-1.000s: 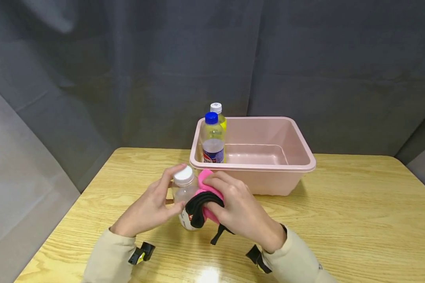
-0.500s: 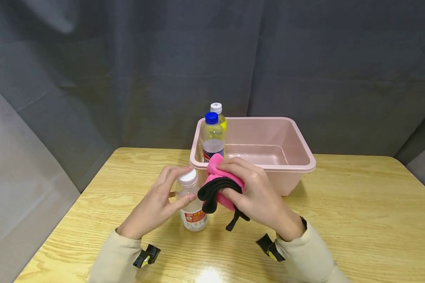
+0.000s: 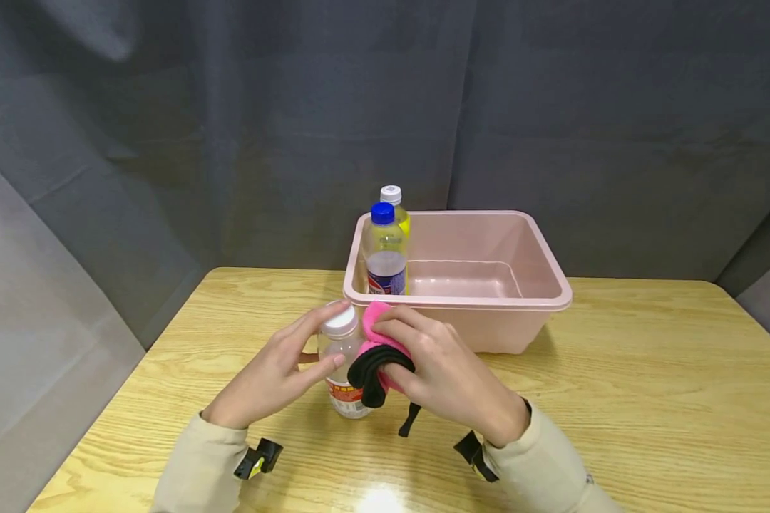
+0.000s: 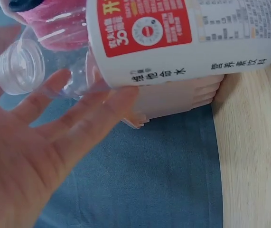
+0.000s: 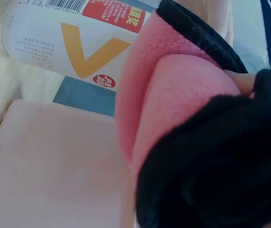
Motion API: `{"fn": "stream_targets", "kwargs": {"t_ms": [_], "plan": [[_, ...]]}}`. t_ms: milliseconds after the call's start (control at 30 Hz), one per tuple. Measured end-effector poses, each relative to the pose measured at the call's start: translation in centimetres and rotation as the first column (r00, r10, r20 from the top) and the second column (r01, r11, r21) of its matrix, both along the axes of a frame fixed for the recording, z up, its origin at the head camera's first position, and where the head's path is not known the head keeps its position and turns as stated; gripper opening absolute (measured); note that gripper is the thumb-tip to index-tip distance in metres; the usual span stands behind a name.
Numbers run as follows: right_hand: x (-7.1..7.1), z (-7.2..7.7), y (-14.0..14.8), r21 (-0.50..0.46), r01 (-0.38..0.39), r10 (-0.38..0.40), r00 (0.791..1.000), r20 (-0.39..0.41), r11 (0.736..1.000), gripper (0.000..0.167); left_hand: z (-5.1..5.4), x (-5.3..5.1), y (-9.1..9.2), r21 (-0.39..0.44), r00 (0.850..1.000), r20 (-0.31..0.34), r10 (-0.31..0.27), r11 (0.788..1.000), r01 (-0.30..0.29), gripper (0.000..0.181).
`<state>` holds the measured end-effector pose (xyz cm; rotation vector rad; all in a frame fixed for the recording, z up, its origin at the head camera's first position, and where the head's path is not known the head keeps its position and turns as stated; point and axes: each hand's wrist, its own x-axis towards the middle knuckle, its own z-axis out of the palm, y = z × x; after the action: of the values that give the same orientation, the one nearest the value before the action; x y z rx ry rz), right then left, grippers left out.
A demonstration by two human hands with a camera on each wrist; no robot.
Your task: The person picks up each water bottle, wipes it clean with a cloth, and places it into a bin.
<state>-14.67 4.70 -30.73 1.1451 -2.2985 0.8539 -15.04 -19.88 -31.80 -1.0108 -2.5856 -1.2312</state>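
Note:
In the head view a clear plastic bottle (image 3: 343, 348) with a white cap stands upright on the wooden table. My left hand (image 3: 282, 370) holds its upper part from the left, thumb in front and fingers at the cap and behind. The left wrist view shows the spread fingers against the clear body, below them a white label (image 4: 230, 52) with a red patch. A pink cloth with black edging (image 3: 378, 370) is bunched in my right hand (image 3: 443, 370), pinched between thumb and fingers, at the bottle's right side. Up close, the cloth (image 5: 173, 90) overlaps part of the bottle's label.
Just behind the hands is a pink plastic basin (image 3: 458, 303). At its left end stand a blue-capped bottle (image 3: 385, 260) and, behind that, a white-capped bottle (image 3: 391, 196) with yellow in it. A dark grey curtain (image 3: 334, 128) hangs past the table's (image 3: 648, 370) far edge.
The right hand with the cloth swung right and up off the bottle, then came back down-left to it. The bottle has turned so its red label part faces front. The left hand shifted slightly.

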Motion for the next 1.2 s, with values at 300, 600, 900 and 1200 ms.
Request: {"fn": "stream_targets", "kwargs": {"t_ms": [300,600,900,1200], "plan": [[-1.2,-1.5,-0.5,0.134,-0.013,-0.015,0.978,0.209,0.991,0.019,0.0,0.0,-0.1,-0.012,0.999,-0.037,0.016,1.000,-0.017,0.061],[-3.0,-4.7,-1.1,0.333,-0.109,-0.062,0.883,0.465,0.937,0.020,-0.2,0.0,0.1,0.013,1.000,-0.013,-0.003,1.000,0.003,0.060],[-2.4,-4.0,-0.8,0.329,-0.082,-0.059,0.916,0.397,0.941,0.020,-0.3,-0.1,0.1,0.030,1.000,-0.019,-0.019,0.999,0.020,0.066],[-0.7,-0.6,0.0,0.051,-0.002,-0.006,0.986,0.167,0.999,0.025,-0.2,-0.1,0.1,0.018,1.000,-0.010,-0.002,1.000,0.002,0.070]]}}
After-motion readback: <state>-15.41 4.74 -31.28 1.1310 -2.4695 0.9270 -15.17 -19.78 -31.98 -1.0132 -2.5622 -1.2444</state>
